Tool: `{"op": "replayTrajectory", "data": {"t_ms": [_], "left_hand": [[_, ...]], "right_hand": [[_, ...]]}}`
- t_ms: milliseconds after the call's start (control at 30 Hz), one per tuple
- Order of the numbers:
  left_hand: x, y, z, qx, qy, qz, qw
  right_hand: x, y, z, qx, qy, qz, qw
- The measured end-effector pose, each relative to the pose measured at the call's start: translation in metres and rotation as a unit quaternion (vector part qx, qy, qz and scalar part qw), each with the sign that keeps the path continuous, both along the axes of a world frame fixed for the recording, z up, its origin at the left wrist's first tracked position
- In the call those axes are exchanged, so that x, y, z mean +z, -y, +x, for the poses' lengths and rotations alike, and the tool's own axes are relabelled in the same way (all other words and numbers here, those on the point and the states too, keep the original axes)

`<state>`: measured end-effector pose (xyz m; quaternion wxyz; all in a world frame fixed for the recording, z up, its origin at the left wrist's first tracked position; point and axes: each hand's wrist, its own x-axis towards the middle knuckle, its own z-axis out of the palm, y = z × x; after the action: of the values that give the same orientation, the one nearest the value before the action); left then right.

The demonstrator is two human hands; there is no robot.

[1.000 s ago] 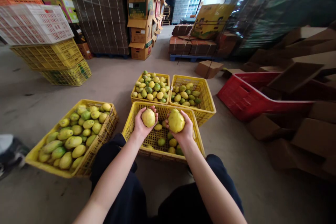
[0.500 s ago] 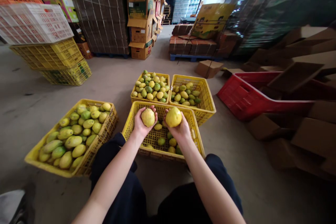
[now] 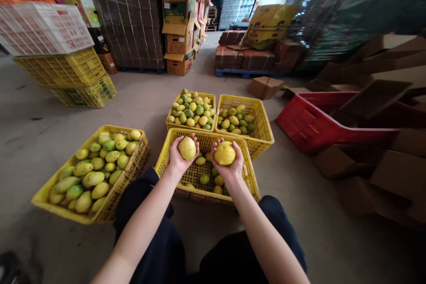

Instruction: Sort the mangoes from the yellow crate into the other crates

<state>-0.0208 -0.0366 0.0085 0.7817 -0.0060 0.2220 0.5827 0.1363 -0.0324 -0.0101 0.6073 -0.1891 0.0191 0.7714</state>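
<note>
My left hand [image 3: 176, 159] is wrapped round a yellow lemon [image 3: 187, 148], palm up, above the near yellow crate [image 3: 252, 173]. Level with it, my right hand [image 3: 234, 167] cups a second, brighter yellow lemon [image 3: 225, 153], its fingers curled up around the sides. Below both hands, several green-yellow lemons [image 3: 204, 179] lie loose on the floor of that crate, some hidden by my right hand and forearm. Beyond its far rim stand two more crates of lemons: a heaped one [image 3: 168, 125] on the left and a partly filled one [image 3: 262, 117] on the right.
At my left is a full lemon crate [image 3: 43, 206], close to my knee. A red crate [image 3: 296, 128] with cardboard in it stands on the right, among loose cartons [image 3: 396, 182]. Stacked crates [image 3: 60, 71] rise at the back left; a loaded pallet [image 3: 246, 60] stands farther off.
My right hand has turned its lemon over and shifted slightly right and down. My left hand keeps its lemon almost still. The pale shape at the lower left has mostly gone from view.
</note>
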Motion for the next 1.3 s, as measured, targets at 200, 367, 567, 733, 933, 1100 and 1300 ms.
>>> {"op": "replayTrajectory", "data": {"t_ms": [200,367,567,733,933,1100,1300], "left_hand": [[-0.001,0.000,0.002,-0.001,0.000,-0.006,1.000],[-0.001,-0.001,0.004,0.000,0.004,-0.008,1.000],[-0.001,-0.001,0.003,0.001,0.003,-0.014,1.000],[0.000,-0.001,0.003,0.002,0.008,-0.017,1.000],[-0.001,-0.001,0.003,0.001,0.005,-0.015,1.000],[-0.002,-0.001,0.003,-0.002,0.003,-0.014,1.000],[-0.003,0.000,0.003,-0.005,0.009,-0.013,1.000]], "right_hand": [[0.002,-0.002,-0.002,0.041,0.085,-0.042,0.995],[0.003,-0.003,-0.004,0.047,0.100,-0.058,0.992],[-0.001,-0.005,-0.001,0.034,0.092,-0.034,0.995],[-0.002,-0.006,-0.003,0.028,0.109,-0.020,0.993],[-0.005,-0.008,-0.009,-0.004,0.190,-0.040,0.981],[-0.012,-0.010,-0.009,-0.009,0.237,-0.012,0.971],[-0.014,-0.009,-0.007,0.004,0.255,-0.033,0.966]]}}
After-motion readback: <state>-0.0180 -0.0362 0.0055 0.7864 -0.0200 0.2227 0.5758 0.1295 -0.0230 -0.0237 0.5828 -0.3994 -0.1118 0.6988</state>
